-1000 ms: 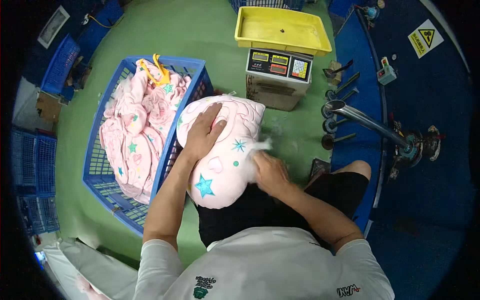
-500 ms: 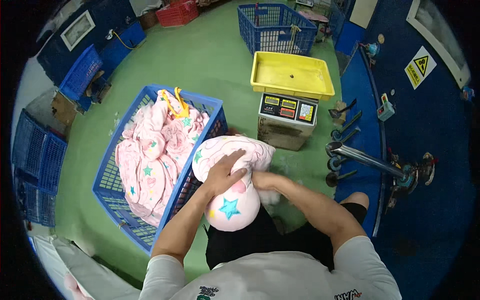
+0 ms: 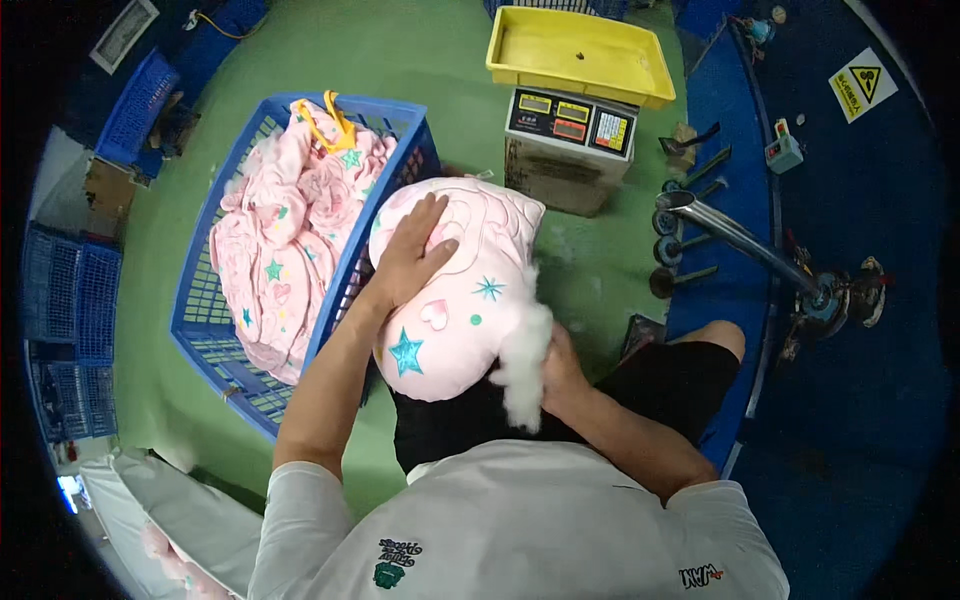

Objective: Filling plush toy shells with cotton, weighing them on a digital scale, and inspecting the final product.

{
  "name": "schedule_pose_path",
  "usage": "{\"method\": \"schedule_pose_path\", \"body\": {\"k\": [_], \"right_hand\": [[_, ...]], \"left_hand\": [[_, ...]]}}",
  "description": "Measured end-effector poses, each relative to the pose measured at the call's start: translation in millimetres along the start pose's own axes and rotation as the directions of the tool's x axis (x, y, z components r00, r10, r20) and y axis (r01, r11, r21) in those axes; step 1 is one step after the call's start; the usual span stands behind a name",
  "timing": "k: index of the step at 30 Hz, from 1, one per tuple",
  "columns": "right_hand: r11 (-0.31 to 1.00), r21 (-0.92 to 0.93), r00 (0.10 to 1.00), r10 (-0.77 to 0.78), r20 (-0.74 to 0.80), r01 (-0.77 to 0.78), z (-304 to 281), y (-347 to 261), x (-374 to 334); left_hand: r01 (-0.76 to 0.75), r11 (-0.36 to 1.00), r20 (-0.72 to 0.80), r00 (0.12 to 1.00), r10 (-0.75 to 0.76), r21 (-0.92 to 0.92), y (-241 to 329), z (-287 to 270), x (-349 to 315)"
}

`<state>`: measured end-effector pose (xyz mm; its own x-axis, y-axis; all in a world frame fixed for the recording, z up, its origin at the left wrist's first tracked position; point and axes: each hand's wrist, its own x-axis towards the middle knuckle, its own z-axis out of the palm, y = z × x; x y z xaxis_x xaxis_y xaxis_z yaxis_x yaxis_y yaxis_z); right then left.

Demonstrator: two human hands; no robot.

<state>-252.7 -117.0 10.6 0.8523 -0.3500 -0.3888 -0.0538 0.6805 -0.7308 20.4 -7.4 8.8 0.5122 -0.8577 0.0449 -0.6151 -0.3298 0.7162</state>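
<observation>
A plump pink plush cushion (image 3: 455,310) with stars, hearts and stitched lines rests on my lap, close to the basket. My left hand (image 3: 410,258) lies flat on its upper left side, fingers stretched out. On the cushion's right side, a clump of white fluffy stuffing (image 3: 524,365) sticks out and hangs down. My right hand (image 3: 562,372) is closed at the edge of this stuffing; its fingertips are partly hidden by the fluff. Whether the clump still joins the filling inside, I cannot tell.
To the left stands a blue plastic basket (image 3: 420,135) heaped with pink plush covers (image 3: 290,240) and a yellow-orange tool (image 3: 338,128). Ahead, a yellow tray (image 3: 580,55) sits on a digital scale (image 3: 570,125). A metal tube (image 3: 740,240) juts from the blue machine at right.
My right hand has drawn back from the cushion's side, where it was tucked in, and stuffing now shows there. The cushion looks fuller and more spread out. The view has tilted downward.
</observation>
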Motion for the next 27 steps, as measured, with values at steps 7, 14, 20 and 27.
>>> {"method": "schedule_pose_path", "body": {"k": [7,14,20,27], "right_hand": [[0.959,0.226,0.981,0.140,0.138,-0.169,-5,-67,-4],[0.436,-0.832,0.925,-0.310,0.218,0.342,6,-25,49],[0.005,-0.634,0.590,-0.370,0.717,0.774,-4,11,140],[-0.131,-0.708,0.682,0.431,0.590,0.694,34,-17,179]], "left_hand": [[0.088,0.975,-0.043,0.994,-0.099,-0.203,-25,-6,-14],[-0.019,0.995,-0.030,0.999,0.016,-0.100,-2,3,-10],[-0.010,0.990,-0.001,1.000,0.010,-0.138,3,2,-6],[-0.007,0.976,0.038,0.999,0.016,-0.220,0,-2,-14]]}}
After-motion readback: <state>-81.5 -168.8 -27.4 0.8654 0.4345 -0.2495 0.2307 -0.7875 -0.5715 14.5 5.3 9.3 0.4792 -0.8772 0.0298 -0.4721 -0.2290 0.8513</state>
